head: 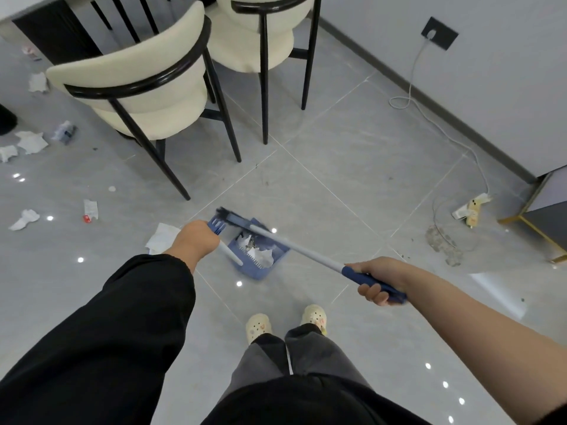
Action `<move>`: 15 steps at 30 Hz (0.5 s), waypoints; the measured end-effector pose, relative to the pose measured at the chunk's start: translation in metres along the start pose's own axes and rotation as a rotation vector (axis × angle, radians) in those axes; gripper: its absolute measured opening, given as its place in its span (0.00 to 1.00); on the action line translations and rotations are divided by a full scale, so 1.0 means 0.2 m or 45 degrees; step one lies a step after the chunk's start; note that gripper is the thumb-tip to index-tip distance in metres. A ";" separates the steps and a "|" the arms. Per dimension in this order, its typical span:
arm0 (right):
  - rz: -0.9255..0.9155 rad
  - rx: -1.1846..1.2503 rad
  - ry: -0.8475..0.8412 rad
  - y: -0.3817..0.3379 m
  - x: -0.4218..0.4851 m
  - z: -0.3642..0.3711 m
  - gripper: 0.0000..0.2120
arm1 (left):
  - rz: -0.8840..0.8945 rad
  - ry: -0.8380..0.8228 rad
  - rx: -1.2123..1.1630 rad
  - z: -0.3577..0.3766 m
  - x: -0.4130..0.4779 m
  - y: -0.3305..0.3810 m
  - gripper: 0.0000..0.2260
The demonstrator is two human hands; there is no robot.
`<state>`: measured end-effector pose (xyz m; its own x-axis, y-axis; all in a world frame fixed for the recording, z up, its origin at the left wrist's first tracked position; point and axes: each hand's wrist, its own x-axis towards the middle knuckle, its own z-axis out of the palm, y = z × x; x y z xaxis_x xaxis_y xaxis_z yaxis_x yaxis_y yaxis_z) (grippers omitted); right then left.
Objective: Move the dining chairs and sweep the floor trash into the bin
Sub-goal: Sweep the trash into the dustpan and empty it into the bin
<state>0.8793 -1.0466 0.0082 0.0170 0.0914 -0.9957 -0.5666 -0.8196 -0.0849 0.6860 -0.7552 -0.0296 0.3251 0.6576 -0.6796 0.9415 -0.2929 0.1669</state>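
My right hand [376,282] grips the blue end of a white-handled broom [294,246], whose dark head [233,218] lies over the far edge of a blue dustpan [260,256]. White paper scraps sit inside the pan. My left hand [196,240] holds the top of the dustpan's upright handle [228,253]. A white tissue [162,237] lies on the floor just left of that hand. Two cream dining chairs with black frames, one near [135,87] and one farther [260,41], stand beyond the pan. Crumpled paper trash [30,142] is scattered over the floor at the left.
A white cable [429,118] runs from a wall socket [439,33] along the right wall to a yellow item [472,210] on the floor. A cabinet with gold legs [540,222] stands at the right. My feet in pale clogs [285,323] are just behind the dustpan.
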 end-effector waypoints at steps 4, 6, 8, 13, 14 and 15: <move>-0.175 -0.196 0.202 -0.03 0.02 0.01 0.13 | 0.201 -0.177 0.259 0.02 -0.08 -0.02 0.21; -0.156 -0.316 0.340 -0.06 0.09 0.02 0.15 | 0.164 -0.127 0.279 0.04 -0.08 -0.04 0.21; -0.093 -0.446 0.434 -0.03 0.19 0.07 0.17 | 0.067 -0.126 0.199 0.06 -0.06 -0.05 0.18; 0.152 -0.011 0.263 0.18 0.32 0.26 0.15 | 0.089 -0.160 0.143 0.06 -0.07 -0.01 0.16; 0.138 0.059 0.182 0.22 0.29 0.29 0.15 | 0.104 -0.145 0.153 0.07 -0.06 0.00 0.14; 0.120 0.098 0.133 0.25 0.26 0.30 0.13 | 0.179 -0.124 0.235 0.08 -0.03 0.00 0.11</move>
<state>0.8022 -1.0481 -0.0459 0.0443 -0.0467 -0.9979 -0.6310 -0.7757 0.0082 0.6827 -0.7707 -0.0359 0.4330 0.5340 -0.7262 0.8524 -0.5045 0.1373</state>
